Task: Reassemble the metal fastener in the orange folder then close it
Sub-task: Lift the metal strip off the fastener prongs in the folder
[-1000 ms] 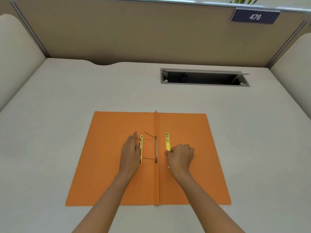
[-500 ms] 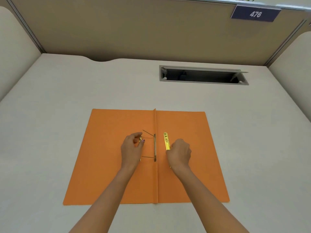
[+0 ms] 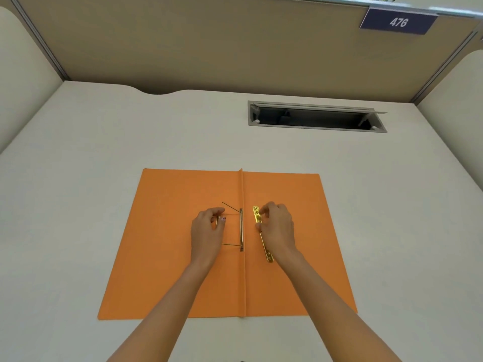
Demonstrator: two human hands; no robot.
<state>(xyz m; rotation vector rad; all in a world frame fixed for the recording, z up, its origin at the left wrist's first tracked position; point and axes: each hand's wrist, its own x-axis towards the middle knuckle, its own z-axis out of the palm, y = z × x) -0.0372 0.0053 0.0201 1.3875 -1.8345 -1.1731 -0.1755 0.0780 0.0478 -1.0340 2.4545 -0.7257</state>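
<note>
The orange folder point(image 3: 170, 257) lies open flat on the desk, spine running toward me. A metal base strip point(image 3: 241, 231) sits just left of the spine, with two thin prongs point(image 3: 231, 245) sticking out to the left. My left hand point(image 3: 207, 232) pinches a small gold metal piece point(image 3: 217, 220) at the prongs' ends; most of that piece is hidden by my fingers. My right hand point(image 3: 277, 228) grips a long gold bar point(image 3: 261, 233) right of the spine, fingers at its upper half, its near end resting on the folder.
The pale desk point(image 3: 104, 152) is enclosed by beige partition walls. An open cable slot point(image 3: 316, 117) is sunk into the desk behind the folder at the right. A blue sign reading 476 point(image 3: 397, 21) hangs on the back partition.
My right hand has slid up along the gold bar and taken hold of it, tilting its near end out to the right. My left hand keeps its pinch at the prong ends.
</note>
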